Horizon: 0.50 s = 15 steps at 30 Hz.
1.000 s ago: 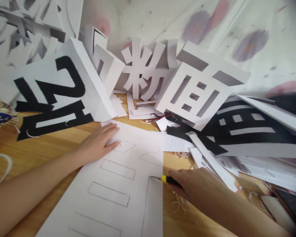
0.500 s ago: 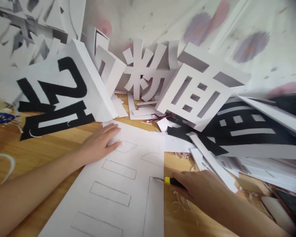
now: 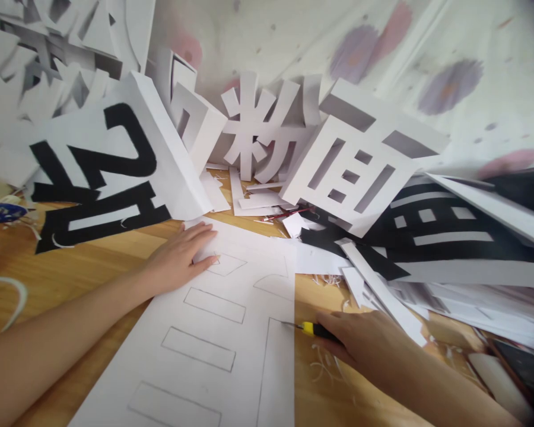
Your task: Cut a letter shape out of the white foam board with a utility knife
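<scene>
White paper [image 3: 253,338] lies on the counter [image 3: 102,261], left hand [image 3: 182,259] resting open on it, right hand [image 3: 358,335] gripping a knife [image 3: 308,328].

1x craft knife [image 3: 308,328]: blk handle, yel. collar, thin blade; in yr R hand [image 3: 356,338], blade pointing L fr. yr grip, tip over sheet's R part, contact unclear.
1x wht sheet [image 3: 253,356]: flat, w/ pencilled rects + angular outlines; L of yr knife grip, far-L edge under yr L hand [image 3: 178,261].
</scene>
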### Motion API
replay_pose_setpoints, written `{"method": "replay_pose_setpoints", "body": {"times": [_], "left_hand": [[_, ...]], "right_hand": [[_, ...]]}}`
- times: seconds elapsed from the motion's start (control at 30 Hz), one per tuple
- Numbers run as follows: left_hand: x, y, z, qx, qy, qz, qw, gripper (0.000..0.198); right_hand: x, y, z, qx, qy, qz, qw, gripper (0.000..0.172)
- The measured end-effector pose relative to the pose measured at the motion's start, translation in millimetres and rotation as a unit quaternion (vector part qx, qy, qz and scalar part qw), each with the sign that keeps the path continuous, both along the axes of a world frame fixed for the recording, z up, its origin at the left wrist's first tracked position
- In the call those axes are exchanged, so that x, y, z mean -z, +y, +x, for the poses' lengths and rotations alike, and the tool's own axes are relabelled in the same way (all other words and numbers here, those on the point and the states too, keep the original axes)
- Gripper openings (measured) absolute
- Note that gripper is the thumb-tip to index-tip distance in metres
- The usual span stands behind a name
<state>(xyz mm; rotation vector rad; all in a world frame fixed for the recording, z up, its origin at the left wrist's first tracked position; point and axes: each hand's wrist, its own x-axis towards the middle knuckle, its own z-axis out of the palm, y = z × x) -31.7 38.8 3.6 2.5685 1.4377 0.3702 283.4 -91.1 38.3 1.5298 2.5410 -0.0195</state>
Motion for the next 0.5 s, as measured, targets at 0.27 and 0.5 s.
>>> {"method": "replay_pose_setpoints", "body": {"times": [0.27, 0.5], "left_hand": [[0.3, 0.2, -0.3, 0.006, 0.0, 0.0, 1.0, 0.052], [-1.3, -0.7, 0.4, 0.002, 0.0, -0.005, 1.0, 0.05]], "right_hand": [[-0.1, -2.5, 2.9, 0.003, -0.042, -0.006, 0.999, 0.014], [-1.4, -2.1, 4.3, -0.005, -0.026, 0.003, 1.0, 0.013]]}}
